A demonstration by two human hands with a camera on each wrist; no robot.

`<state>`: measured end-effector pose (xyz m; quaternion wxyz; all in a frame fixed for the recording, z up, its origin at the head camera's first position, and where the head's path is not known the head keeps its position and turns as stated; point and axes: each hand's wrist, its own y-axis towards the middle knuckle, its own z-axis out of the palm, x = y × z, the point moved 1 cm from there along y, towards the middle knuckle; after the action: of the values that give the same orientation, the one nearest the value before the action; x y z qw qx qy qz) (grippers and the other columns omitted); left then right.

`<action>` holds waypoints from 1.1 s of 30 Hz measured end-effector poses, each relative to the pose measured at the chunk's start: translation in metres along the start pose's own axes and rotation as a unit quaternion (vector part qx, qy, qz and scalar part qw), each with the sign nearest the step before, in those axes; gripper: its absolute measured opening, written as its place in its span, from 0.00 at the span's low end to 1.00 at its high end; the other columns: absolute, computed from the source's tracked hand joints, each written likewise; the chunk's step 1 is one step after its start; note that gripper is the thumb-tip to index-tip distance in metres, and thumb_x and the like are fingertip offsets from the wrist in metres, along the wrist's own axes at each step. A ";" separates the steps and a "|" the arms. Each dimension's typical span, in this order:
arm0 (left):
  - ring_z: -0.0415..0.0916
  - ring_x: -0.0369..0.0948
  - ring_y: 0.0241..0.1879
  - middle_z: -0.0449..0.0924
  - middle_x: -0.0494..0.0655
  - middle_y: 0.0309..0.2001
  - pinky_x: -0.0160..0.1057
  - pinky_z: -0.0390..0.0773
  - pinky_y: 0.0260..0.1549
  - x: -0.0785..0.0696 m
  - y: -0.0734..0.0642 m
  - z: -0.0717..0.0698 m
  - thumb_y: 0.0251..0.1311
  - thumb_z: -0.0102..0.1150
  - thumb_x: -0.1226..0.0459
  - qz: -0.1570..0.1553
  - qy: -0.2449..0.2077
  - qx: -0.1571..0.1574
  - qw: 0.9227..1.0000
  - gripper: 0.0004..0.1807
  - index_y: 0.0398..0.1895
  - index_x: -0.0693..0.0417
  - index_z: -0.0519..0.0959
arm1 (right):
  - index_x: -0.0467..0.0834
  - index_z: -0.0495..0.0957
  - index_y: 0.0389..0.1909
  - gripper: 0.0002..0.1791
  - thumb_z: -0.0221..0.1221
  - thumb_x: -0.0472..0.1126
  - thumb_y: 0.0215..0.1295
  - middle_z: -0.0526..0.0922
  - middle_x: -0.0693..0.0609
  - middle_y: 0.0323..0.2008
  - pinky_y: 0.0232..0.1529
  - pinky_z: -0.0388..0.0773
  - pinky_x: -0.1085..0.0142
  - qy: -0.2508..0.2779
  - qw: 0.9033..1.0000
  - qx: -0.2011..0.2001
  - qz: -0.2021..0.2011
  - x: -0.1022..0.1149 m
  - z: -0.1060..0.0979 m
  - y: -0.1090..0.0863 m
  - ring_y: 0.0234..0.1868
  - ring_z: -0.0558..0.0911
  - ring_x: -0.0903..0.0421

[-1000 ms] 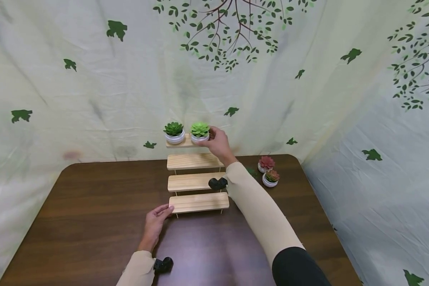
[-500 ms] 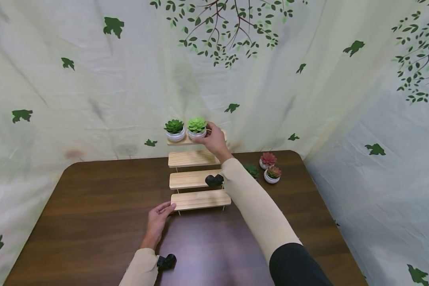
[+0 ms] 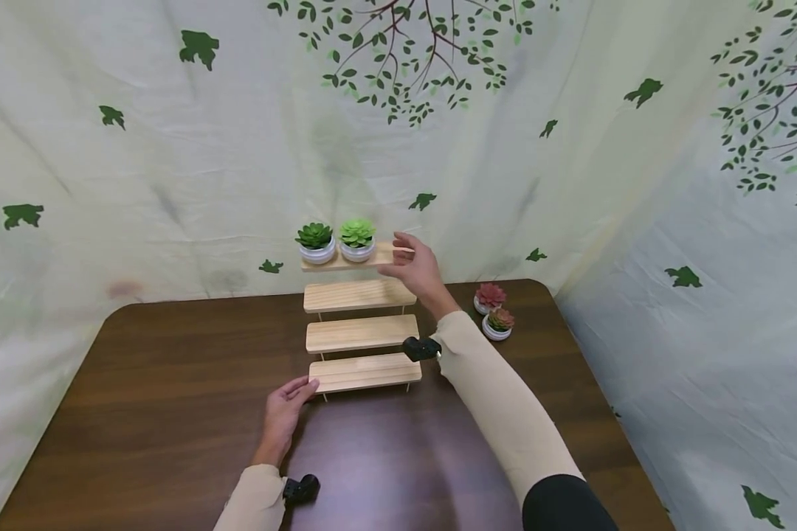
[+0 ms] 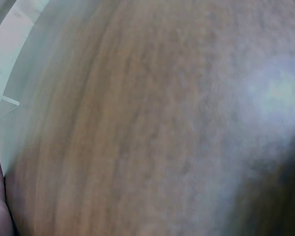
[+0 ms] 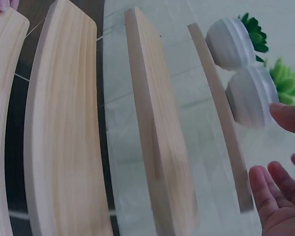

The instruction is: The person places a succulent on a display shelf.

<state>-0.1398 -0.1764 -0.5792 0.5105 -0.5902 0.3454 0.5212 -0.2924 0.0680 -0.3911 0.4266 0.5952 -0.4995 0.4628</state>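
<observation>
Fingers apart, a person's right hand [image 3: 420, 269] lingers by the 1 o'clock end of a tiered wooden stand [image 3: 360, 296]; a bright green succulent [image 3: 357, 241] sits on the top tier at its 10 o'clock, beside a dark green succulent [image 3: 316, 244]. The left hand's [image 3: 283, 414] fingers pinch the stand's 7 o'clock corner.

Two plants [image 3: 316, 245] [image 3: 357, 242] stand on the top shelf [image 3: 382, 254] — two more plants [image 3: 490, 296] [image 3: 498, 324] right, perhaps touching.
</observation>
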 end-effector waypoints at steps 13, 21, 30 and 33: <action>0.78 0.26 0.32 0.82 0.29 0.27 0.25 0.75 0.37 0.000 0.000 -0.003 0.59 0.65 0.66 -0.006 0.006 0.001 1.000 0.24 0.53 0.77 0.73 | 0.40 0.65 0.66 0.35 0.67 0.32 0.57 0.69 0.41 0.62 0.61 0.68 0.53 0.014 1.000 -0.008 -0.022 -0.034 -0.050 -0.037 0.61 0.71 0.45; 0.78 0.26 0.32 0.82 0.28 0.27 0.25 0.75 0.38 0.000 0.000 -0.003 0.60 0.65 0.66 -0.007 0.004 0.004 1.000 0.25 0.54 0.77 0.73 | 0.38 0.67 0.65 0.35 0.68 0.32 0.56 0.71 0.41 0.62 0.62 0.68 0.52 0.024 1.000 -0.016 -0.005 -0.047 -0.072 -0.062 0.62 0.71 0.44; 0.78 0.27 0.32 0.82 0.29 0.27 0.26 0.76 0.38 -0.001 0.000 0.000 0.60 0.65 0.66 -0.013 -0.002 0.006 1.000 0.25 0.55 0.76 0.72 | 0.32 0.66 0.63 0.33 0.67 0.27 0.55 0.72 0.35 0.59 0.62 0.65 0.45 0.041 0.998 -0.022 -0.037 -0.088 -0.091 -0.074 0.61 0.70 0.39; 0.78 0.27 0.31 0.82 0.29 0.27 0.26 0.76 0.38 -0.001 0.000 0.000 0.60 0.65 0.65 -0.010 0.001 0.006 1.000 0.25 0.55 0.77 0.72 | 0.31 0.66 0.63 0.33 0.66 0.26 0.55 0.71 0.32 0.59 0.62 0.64 0.45 0.047 0.998 -0.015 -0.034 -0.097 -0.097 -0.082 0.62 0.69 0.36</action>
<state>-0.1396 -0.1765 -0.5782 0.5188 -0.5909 0.3436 0.5135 -0.2309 0.1931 -0.4694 0.4741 0.5827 -0.4653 0.4681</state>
